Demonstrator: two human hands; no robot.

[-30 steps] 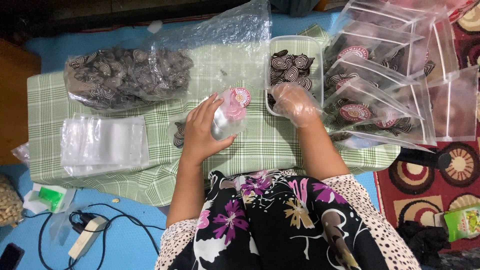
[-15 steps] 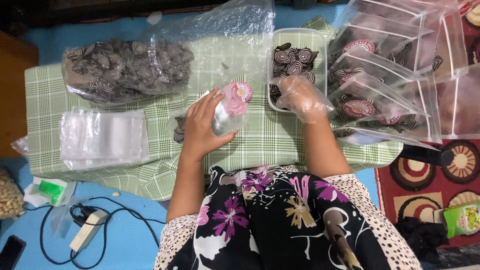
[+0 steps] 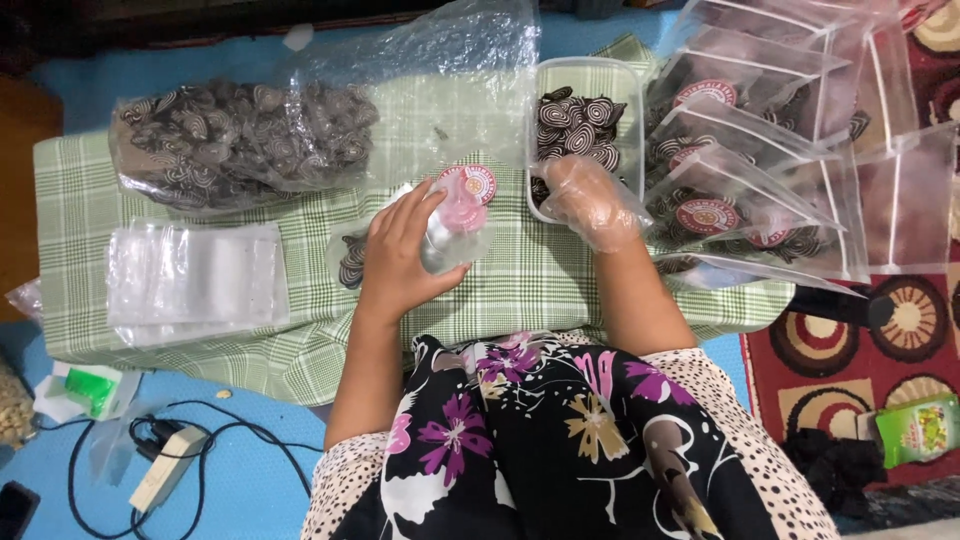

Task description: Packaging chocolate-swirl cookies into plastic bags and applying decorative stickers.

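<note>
— Head view first: what are the fingers doing?

— The left hand [image 3: 400, 262] has its fingers curled and closed around a small clear pouch [image 3: 450, 225] with a round red label, holding it upright near the middle of the green checked cloth [image 3: 530, 280]. The right hand [image 3: 590, 203], inside a loose clear plastic glove, rests at the near rim of the clear tub [image 3: 583, 125]; its fingers are bent together, but the crinkled glove hides whether they pinch a biscuit, so I cannot tell.

— How would that pouch handle?

— Light and limp, I judge. The film is thin, slick and creases easily, so it would sag unless gripped around its body below the mouth, as the left hand does. A few swirl biscuits [image 3: 352, 268] sit in its lower end, at nine o'clock of the hand.

— And the biscuits?

— Thin, dry, dark-and-pale spirals; likely brittle, best taken by the edges with little pressure.

— Further out?

— At twelve o'clock of the right hand the tub holds more swirls. At three o'clock lie filled labelled pouches [image 3: 760, 180]. At ten o'clock of the left hand a big clear bag [image 3: 240, 145] of swirls lies; at nine o'clock, a stack of empty pouches [image 3: 195, 280].
</note>
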